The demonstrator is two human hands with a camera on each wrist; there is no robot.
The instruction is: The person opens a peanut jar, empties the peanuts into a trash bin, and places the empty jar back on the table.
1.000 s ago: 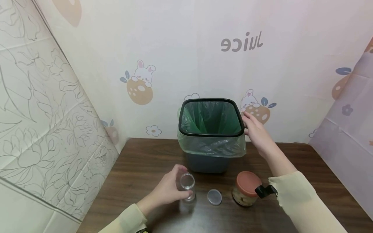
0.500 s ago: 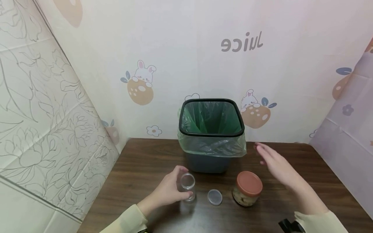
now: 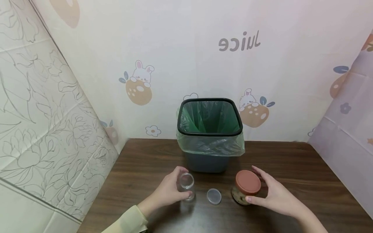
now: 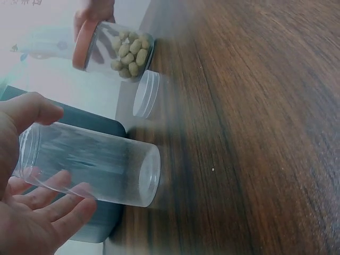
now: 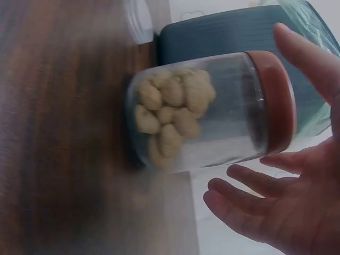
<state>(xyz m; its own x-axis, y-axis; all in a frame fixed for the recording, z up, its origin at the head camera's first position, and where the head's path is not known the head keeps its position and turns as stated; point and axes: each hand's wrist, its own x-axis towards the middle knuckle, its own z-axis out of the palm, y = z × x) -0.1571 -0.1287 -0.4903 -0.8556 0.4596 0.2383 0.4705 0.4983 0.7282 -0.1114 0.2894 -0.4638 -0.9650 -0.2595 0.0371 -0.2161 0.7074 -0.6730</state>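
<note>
My left hand [image 3: 166,191] holds a small clear jar [image 4: 101,164] upright on the table, thumb on the near side and fingers round the far side. The jar has no lid on and nothing shows inside. A clear round lid [image 3: 214,196] lies just to its right. Further right stands a glass jar with an orange-red lid [image 3: 248,182], partly filled with tan, nut-like pieces [image 5: 170,111]. Around this jar my right hand [image 3: 275,195] is spread, fingers at the far side and thumb at the near side. In the right wrist view, the thumb stands apart from the lid.
Behind the jars stands a dark grey bin [image 3: 207,162] with a black rim and a green plastic liner [image 3: 211,145] folded over it. The brown wooden table [image 3: 142,155] ends against a patterned curtain [image 3: 175,64] at the back.
My right hand has come from the bin's right side down toward me and to the red-lidded jar. The left hand stays at the small clear jar.
</note>
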